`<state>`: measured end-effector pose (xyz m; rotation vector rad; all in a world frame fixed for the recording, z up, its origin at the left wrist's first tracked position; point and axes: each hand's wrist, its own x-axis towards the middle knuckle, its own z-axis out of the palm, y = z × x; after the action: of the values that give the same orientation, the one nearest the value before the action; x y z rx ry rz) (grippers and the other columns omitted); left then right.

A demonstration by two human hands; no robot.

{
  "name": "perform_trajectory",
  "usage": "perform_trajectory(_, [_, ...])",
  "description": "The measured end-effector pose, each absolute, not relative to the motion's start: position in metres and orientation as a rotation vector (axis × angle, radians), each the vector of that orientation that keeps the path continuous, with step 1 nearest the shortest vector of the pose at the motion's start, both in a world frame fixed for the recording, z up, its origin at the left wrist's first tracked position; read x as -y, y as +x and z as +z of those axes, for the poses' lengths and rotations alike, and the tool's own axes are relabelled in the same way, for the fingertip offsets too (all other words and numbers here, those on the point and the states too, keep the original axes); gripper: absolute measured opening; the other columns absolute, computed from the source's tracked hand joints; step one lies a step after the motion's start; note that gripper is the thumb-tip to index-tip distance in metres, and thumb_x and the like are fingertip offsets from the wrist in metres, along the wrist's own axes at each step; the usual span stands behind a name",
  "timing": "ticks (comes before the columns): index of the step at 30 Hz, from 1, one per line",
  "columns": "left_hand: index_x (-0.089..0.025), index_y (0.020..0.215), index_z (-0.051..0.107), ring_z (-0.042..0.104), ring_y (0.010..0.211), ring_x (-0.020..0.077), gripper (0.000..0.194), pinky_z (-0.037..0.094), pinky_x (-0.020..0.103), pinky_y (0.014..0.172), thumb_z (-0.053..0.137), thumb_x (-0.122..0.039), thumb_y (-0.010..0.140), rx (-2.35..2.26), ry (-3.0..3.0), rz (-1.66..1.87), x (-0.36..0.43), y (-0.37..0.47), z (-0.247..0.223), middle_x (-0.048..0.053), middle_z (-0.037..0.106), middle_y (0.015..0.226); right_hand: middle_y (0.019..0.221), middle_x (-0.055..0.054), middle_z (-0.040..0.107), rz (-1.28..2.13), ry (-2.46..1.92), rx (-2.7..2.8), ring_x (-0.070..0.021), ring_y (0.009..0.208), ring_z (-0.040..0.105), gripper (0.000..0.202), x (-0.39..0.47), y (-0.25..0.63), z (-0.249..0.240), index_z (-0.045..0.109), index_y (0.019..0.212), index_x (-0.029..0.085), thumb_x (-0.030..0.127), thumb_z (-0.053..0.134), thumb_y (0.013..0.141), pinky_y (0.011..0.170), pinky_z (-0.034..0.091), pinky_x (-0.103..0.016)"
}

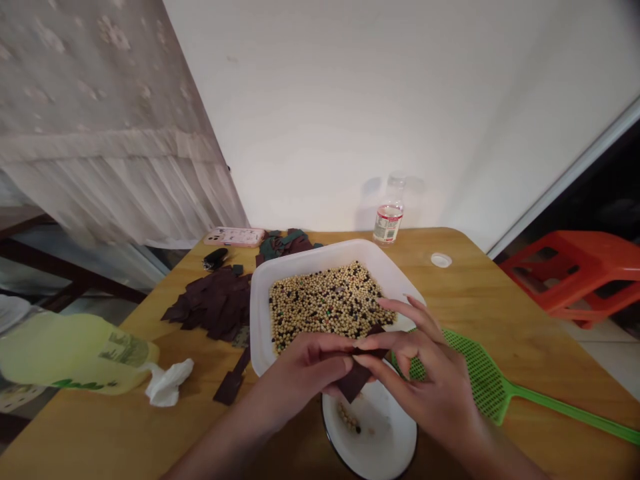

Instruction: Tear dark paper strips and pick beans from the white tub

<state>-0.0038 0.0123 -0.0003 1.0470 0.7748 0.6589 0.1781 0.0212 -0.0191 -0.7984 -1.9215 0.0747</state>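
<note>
Head view: a white plastic tub [260, 313] of small tan and black balls [320, 300] sits partly hidden behind the left hand [310, 370] and right hand [427, 370]. Over a partly covered round white bowl [387, 448], their fingers pinch a flat dark-brown piece [354, 383], maybe cloth.

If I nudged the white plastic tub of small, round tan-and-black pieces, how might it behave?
The white plastic tub would probably feel heavy, with small, round tan-and-black pieces spread across it. Wide and low, it seems unlikely to tip. The pieces' roundness suggests they may roll.
</note>
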Motion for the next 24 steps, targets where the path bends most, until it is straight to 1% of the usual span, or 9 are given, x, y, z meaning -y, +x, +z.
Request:
perform_trajectory(2, [-0.018,0.084,0.07,0.047,0.059,0.0052,0.017,0.039,0.018,0.06,0.055,-0.025,0.083,-0.774,1.039,0.655,-0.0121,-0.0041,0.0005,-0.004,0.054,0.064,0.075,0.005,0.073,0.106,-0.803,1.914,-0.0224,0.107,0.06,0.03,-0.0208,0.1783,-0.0182,0.04,0.068,0.024,0.012,0.066,0.076,0.099,0.038,-0.05])
perform_trajectory(5, [-0.02,0.089,0.071,0.053,0.064,0.0072,0.016,0.043,0.019,0.063,0.057,-0.025,0.082,-0.791,1.018,0.673,-0.0121,-0.0054,-0.0003,-0.002,0.06,0.07,0.072,0.005,0.072,0.123,-0.822,1.867,-0.0217,0.106,0.061,0.03,-0.0219,0.1807,-0.0176,0.039,0.067,0.024,0.011,0.065,0.077,0.098,0.039,-0.048])
perform_trajectory(7, [-0.021,0.092,0.071,0.056,0.068,0.0085,0.017,0.044,0.02,0.063,0.059,-0.026,0.081,-0.817,1.004,0.683,-0.0124,-0.0062,-0.0017,0.0,0.065,0.075,0.071,0.005,0.071,0.114,-0.838,1.853,-0.0218,0.106,0.061,0.028,-0.0227,0.1828,-0.0173,0.042,0.069,0.025,0.012,0.065,0.077,0.097,0.041,-0.047])
perform_trajectory(9, [-0.021,0.091,0.071,0.056,0.067,0.0084,0.016,0.043,0.019,0.062,0.06,-0.026,0.08,-0.826,0.995,0.696,-0.0127,-0.0066,-0.0029,0.0,0.066,0.076,0.071,0.004,0.071,0.08,-0.832,1.876,-0.0225,0.105,0.061,0.025,-0.0227,0.184,-0.0171,0.045,0.071,0.025,0.012,0.065,0.077,0.097,0.041,-0.047])
perform_trajectory(13, [-0.022,0.087,0.071,0.053,0.061,0.0061,0.015,0.043,0.019,0.061,0.059,-0.028,0.081,-0.783,1.003,0.71,-0.0126,-0.006,-0.0029,-0.003,0.063,0.069,0.073,0.005,0.072,-0.003,-0.804,1.916,-0.024,0.104,0.062,0.026,-0.0213,0.1832,-0.0173,0.045,0.071,0.024,0.012,0.068,0.075,0.098,0.039,-0.049])
perform_trajectory(17, [-0.021,0.09,0.07,0.054,0.065,0.0082,0.017,0.044,0.021,0.064,0.06,-0.03,0.08,-0.826,1.016,0.684,-0.0128,-0.0056,-0.0016,-0.002,0.062,0.07,0.073,0.004,0.072,-0.013,-0.821,1.906,-0.0231,0.101,0.063,0.022,-0.0228,0.1827,-0.0181,0.048,0.077,0.023,0.011,0.066,0.077,0.095,0.042,-0.048])
perform_trajectory(20, [-0.02,0.086,0.07,0.053,0.064,0.0087,0.017,0.044,0.021,0.063,0.061,-0.032,0.079,-0.844,1.012,0.693,-0.0133,-0.0058,-0.0022,-0.002,0.061,0.069,0.074,0.004,0.073,-0.041,-0.807,1.918,-0.0228,0.1,0.064,0.022,-0.0247,0.1835,-0.0178,0.049,0.076,0.023,0.011,0.067,0.076,0.096,0.042,-0.047])
perform_trajectory(24, [-0.02,0.086,0.07,0.053,0.065,0.0093,0.017,0.043,0.021,0.063,0.061,-0.033,0.078,-0.864,1.023,0.687,-0.0132,-0.0064,-0.0026,-0.002,0.061,0.07,0.065,0.004,0.071,-0.075,-0.786,1.914,-0.0228,0.1,0.064,0.02,-0.0249,0.1842,-0.0171,0.052,0.078,0.023,0.012,0.069,0.076,0.095,0.042,-0.047])
